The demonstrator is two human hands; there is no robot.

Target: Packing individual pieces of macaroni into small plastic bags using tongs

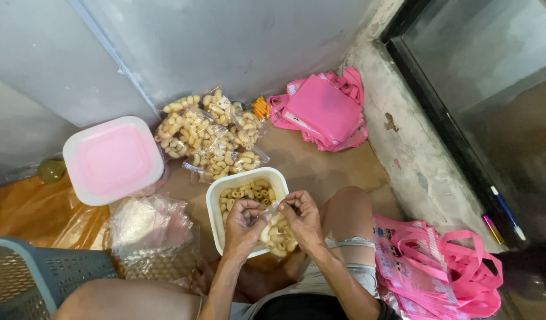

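Observation:
My left hand (242,225) and my right hand (301,218) meet over a white rectangular tub (215,201) of pale tube-shaped snacks. Together they pinch the top of a small clear bag of snacks (276,232), which hangs between them above the tub. Several filled clear bags of the same snacks (206,131) lie in a pile on the floor just beyond the tub, against the grey wall. My bare knee (347,208) is right of the tub.
A pink-lidded white container (112,159) stands at left. A stack of empty clear bags (150,225) lies beside the tub. Pink tote bags lie at the back (324,108) and at right (439,266). A grey plastic crate (30,274) sits at lower left. Pens (503,218) rest on the dark ledge.

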